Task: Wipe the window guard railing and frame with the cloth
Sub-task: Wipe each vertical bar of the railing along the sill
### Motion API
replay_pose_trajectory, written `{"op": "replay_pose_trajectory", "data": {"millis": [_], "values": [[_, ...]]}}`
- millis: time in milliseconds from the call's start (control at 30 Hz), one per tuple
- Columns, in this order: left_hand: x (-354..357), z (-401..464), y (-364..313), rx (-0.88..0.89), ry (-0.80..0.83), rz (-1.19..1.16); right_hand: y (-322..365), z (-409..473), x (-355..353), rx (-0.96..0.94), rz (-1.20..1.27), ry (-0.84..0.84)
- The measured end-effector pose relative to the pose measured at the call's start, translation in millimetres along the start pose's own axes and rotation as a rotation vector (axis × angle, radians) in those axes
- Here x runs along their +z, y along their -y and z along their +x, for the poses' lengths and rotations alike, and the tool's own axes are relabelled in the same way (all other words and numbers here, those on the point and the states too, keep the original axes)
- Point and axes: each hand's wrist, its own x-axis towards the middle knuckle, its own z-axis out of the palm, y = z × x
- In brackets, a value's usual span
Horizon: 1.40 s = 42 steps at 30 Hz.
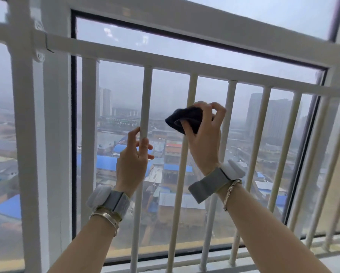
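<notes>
Person at window guard railing [185,62], mid-wipe: right hand [202,138] grips dark cloth [185,120] bunched against a vertical bar approx. mid-height, left hand [132,158] w/ relaxed fingers touching next bar; next, prob. slide cloth along bar.

Two bare forearms reach up and forward, each with a grey strapped wrist device and metal bangles. The left hand [133,156] is raised with fingers loosely extended, thumb upward. The right hand [203,134] curls its fingers in a closed grip.
</notes>
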Motion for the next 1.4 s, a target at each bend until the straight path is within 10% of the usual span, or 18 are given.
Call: {"op": "replay_pose_trajectory", "data": {"millis": [867,1400], "values": [[4,13,-2,0.052,-0.039,-0.006,5,50,10,0.06,0.077,0.057],[18,-42,39,0.046,-0.021,-0.068,-28,-114,20,0.199,0.209,0.161]]}}
